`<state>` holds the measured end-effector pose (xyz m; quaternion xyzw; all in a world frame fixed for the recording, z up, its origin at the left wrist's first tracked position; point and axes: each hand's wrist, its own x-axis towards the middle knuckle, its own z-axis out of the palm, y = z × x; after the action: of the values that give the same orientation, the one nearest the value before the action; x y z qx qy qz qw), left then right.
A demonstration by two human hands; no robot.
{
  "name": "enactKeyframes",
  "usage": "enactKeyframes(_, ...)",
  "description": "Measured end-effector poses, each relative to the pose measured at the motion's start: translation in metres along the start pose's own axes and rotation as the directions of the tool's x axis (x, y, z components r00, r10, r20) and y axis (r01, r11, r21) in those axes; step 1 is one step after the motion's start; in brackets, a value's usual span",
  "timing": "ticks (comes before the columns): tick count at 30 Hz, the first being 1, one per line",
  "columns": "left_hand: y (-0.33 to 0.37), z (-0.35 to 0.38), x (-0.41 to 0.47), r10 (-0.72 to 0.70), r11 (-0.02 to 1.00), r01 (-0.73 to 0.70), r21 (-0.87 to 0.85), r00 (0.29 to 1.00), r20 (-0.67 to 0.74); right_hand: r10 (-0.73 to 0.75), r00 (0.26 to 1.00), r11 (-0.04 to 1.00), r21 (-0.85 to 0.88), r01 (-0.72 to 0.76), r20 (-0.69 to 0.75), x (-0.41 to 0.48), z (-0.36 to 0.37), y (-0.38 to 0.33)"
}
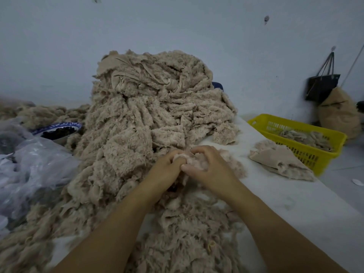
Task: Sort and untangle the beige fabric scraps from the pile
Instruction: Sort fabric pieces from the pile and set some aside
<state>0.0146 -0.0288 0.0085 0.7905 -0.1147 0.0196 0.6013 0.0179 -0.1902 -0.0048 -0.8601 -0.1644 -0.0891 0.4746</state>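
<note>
Both hands meet at the foot of the pile (149,107): the left hand (167,170) and the right hand (211,171) pinch one fluffy beige scrap (194,160) with curled fingers. Most work seems left, because the pile is tall and only a few scraps (279,161) lie in and beside the yellow basket (307,154). No writing can be read.

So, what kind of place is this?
Probably a textile workshop: a pile of beige fleecy scraps covers the table, a yellow basket holds more pieces, and left hand and right hand grip one scrap.
</note>
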Motion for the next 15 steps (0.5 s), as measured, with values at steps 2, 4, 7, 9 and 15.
enactKeyframes(2, 0.002, -0.001, 0.001, -0.054, 0.994, 0.049, -0.095, 0.998, -0.044, -0.106, 0.994, 0.969, -0.222, 0.105, 0.01, 0.001, 0.004, 0.0)
enactKeyframes(4, 0.004, -0.004, 0.002, -0.111, 0.978, 0.097, -0.183, 0.992, -0.068, -0.163, 0.986, 0.934, -0.318, 0.16, 0.018, 0.002, 0.003, 0.001)
enactKeyframes(7, 0.004, -0.007, 0.003, -0.173, 0.959, 0.149, -0.242, 0.981, -0.083, -0.117, 0.987, 0.978, -0.185, 0.096, -0.106, 0.002, -0.003, 0.006)
enactKeyframes(9, 0.005, -0.007, 0.004, -0.215, 0.947, 0.186, -0.26, 0.973, -0.086, 0.018, 0.974, 0.999, -0.023, -0.024, -0.225, 0.001, -0.008, 0.01)
enactKeyframes(15, 0.0, -0.012, 0.009, -0.261, 0.924, 0.229, -0.305, 0.963, -0.067, 0.399, 0.884, 0.865, 0.421, -0.274, -0.243, 0.008, -0.012, 0.017)
